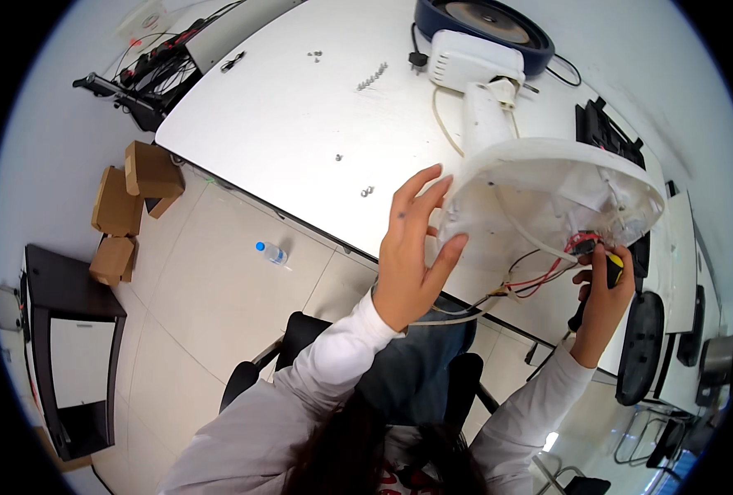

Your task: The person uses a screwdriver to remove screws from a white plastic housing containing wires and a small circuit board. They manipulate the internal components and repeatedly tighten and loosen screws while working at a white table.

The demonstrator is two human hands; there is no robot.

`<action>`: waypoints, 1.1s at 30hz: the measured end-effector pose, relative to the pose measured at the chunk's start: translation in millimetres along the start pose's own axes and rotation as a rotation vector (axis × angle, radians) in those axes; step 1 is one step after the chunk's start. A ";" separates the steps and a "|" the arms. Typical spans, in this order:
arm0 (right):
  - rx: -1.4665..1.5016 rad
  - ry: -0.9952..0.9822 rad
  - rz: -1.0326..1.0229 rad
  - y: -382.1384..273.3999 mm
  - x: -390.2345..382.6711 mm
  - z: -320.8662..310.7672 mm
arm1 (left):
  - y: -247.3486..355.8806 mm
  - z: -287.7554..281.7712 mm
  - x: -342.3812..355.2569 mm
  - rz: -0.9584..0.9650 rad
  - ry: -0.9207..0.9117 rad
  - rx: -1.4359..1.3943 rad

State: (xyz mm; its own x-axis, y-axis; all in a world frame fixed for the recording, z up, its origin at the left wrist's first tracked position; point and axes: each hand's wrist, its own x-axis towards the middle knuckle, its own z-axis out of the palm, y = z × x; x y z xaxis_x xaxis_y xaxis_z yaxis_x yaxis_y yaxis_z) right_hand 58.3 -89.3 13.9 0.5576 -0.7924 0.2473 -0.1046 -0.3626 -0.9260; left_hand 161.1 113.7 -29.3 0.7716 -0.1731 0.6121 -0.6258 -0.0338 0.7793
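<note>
A hollow white fan base (pixel 552 153) lies tipped on the table, its open underside toward me. My left hand (pixel 416 247) has its fingers and thumb curved about the left rim. My right hand (pixel 605 285) is at the right side of the opening, closed around a yellow-and-black screwdriver (pixel 615 269), whose shaft points down toward me. Its fingertips are at a small black part (pixel 583 242) with red wires. Red, black and pale wires (pixel 506 290) hang out of the opening. A white neck (pixel 483 120) joins the base to the white motor housing (pixel 475 62).
Small screws (pixel 373 77) lie in groups on the white table (pixel 267 124), with metal nuts (pixel 367 191) nearer me. A round dark-blue fan part (pixel 498 21) stands at the back. Cardboard boxes (pixel 119 202) and a water bottle (pixel 272 252) are on the floor at left.
</note>
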 end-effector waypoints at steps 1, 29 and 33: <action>-0.001 0.000 0.001 -0.3 -0.2 1.5 | 3.4 -5.1 -4.0 -0.036 0.010 -0.007; -0.033 0.007 -0.015 -0.4 -2.2 0.0 | -46.6 -56.6 20.8 -0.071 0.035 0.679; -0.023 0.000 -0.036 -4.7 -2.3 -1.8 | -45.0 -56.7 20.2 -0.054 0.030 0.671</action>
State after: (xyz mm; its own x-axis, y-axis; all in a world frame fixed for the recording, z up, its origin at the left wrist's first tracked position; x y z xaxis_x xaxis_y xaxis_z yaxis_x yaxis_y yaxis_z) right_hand 56.0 -86.7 18.3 0.5617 -0.7783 0.2806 -0.1033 -0.4025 -0.9096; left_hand 211.3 167.6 -44.4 0.8005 -0.1269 0.5858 -0.5142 -0.6477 0.5623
